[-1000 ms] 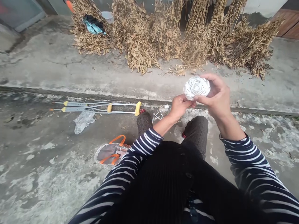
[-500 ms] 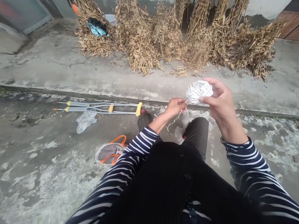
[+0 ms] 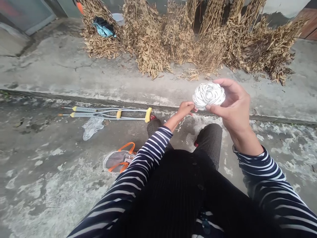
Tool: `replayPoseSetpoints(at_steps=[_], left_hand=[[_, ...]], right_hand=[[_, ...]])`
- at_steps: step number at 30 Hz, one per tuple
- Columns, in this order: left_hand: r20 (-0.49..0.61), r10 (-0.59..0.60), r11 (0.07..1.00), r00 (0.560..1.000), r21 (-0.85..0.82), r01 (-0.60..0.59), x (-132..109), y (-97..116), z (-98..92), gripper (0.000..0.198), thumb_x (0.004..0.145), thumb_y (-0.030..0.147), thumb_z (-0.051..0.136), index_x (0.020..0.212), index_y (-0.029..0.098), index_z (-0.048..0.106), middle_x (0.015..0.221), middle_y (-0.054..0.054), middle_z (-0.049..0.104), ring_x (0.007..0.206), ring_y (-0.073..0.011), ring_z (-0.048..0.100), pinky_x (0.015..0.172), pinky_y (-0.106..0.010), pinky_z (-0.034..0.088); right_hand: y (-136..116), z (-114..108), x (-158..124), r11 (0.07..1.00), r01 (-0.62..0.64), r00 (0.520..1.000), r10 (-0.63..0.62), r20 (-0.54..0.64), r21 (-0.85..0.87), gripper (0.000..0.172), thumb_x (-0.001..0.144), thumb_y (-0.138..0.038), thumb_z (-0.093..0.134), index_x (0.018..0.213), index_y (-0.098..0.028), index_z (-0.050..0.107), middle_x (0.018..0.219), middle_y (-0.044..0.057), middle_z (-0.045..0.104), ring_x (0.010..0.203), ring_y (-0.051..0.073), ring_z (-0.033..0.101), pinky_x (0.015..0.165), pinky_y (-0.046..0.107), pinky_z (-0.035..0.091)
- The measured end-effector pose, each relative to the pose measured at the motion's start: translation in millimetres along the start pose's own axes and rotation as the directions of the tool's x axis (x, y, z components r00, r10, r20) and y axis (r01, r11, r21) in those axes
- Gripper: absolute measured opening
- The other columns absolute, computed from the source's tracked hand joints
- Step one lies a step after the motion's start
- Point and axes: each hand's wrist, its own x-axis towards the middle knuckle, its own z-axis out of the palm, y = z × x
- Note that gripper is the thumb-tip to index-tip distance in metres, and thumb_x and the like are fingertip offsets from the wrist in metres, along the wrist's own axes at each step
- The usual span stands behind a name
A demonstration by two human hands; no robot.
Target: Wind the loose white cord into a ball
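Note:
A white ball of cord (image 3: 208, 95) with dark flecks is gripped on its right side by my right hand (image 3: 235, 100), thumb in front and fingers behind. At the ball's lower left, my left hand (image 3: 186, 109) pinches with thumb and forefinger; it seems to hold the cord's strand, though the strand between the fingertips is too small to see clearly. Below my left hand, a thin loose length of white cord (image 3: 180, 125) hangs or lies near the ground, partly hidden by my forearm.
A pair of crutches (image 3: 111, 112) with yellow pads lies on the concrete at left, beside a clear plastic bag (image 3: 92, 127). Nearer me sits a grey bag (image 3: 115, 160) with orange handles. Dried plant bundles (image 3: 153, 43) lean along the wall beyond a low concrete step (image 3: 99, 82).
The ball has shifted slightly left and turned, showing its coiled face more. My left hand has come in closer beneath its left edge.

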Motion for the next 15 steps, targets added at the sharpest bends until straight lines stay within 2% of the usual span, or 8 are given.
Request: replayPoseSetpoints(at_steps=[2,5,9,12,15], left_hand=[[0.089,-0.020,1.000,0.996,0.011,0.019,-9,-3,-2.5,0.021,0.086,0.018,0.065,0.066,0.012,0.063,0.077,-0.010,0.075,0.067,-0.0128,0.068,0.055,-0.019,0.051],[0.213,-0.058,0.998,0.975,0.050,0.048,-34,-2,-9.6,0.023,0.084,0.026,0.065,0.067,0.011,0.063,0.079,-0.010,0.074,0.069,-0.0133,0.070,0.054,-0.019,0.052],[0.402,-0.090,0.995,0.911,-0.004,0.101,-72,16,-22.7,0.016,0.079,0.025,0.064,0.068,0.013,0.062,0.091,-0.015,0.076,0.081,-0.0183,0.074,0.054,-0.020,0.053],[0.503,-0.122,0.982,0.855,-0.065,0.178,-88,36,-29.7,0.014,0.077,0.026,0.065,0.071,0.013,0.062,0.094,-0.018,0.077,0.085,-0.0216,0.074,0.054,-0.022,0.053],[0.528,-0.115,0.973,0.841,-0.111,0.202,-90,54,-33.4,0.017,0.077,0.029,0.066,0.071,0.014,0.062,0.093,-0.019,0.077,0.086,-0.0239,0.074,0.055,-0.024,0.053]], right_hand=[[5,-7,6,0.999,0.028,0.999,-0.030,-0.040,-0.036,0.061,0.072,-0.051,0.087,0.122,-0.025,0.063,0.124,0.006,0.061,0.122,0.028,0.059,0.112,0.051,0.052],[29,-25,16,0.982,0.089,0.986,-0.110,-0.126,-0.164,0.053,0.072,-0.043,0.089,0.117,-0.027,0.066,0.124,0.007,0.060,0.123,0.029,0.055,0.118,0.054,0.046],[76,-41,17,0.935,0.160,0.975,-0.201,-0.099,-0.317,0.044,0.074,-0.034,0.085,0.115,-0.030,0.069,0.126,0.008,0.059,0.126,0.029,0.050,0.116,0.051,0.044],[104,-32,5,0.930,0.150,0.984,-0.172,-0.036,-0.334,0.044,0.074,-0.033,0.082,0.116,-0.026,0.070,0.124,0.010,0.059,0.122,0.028,0.052,0.110,0.051,0.048],[120,-8,-14,0.939,0.103,0.995,-0.095,0.040,-0.327,0.046,0.074,-0.032,0.078,0.118,-0.022,0.069,0.126,0.010,0.058,0.124,0.030,0.055,0.110,0.051,0.048]])
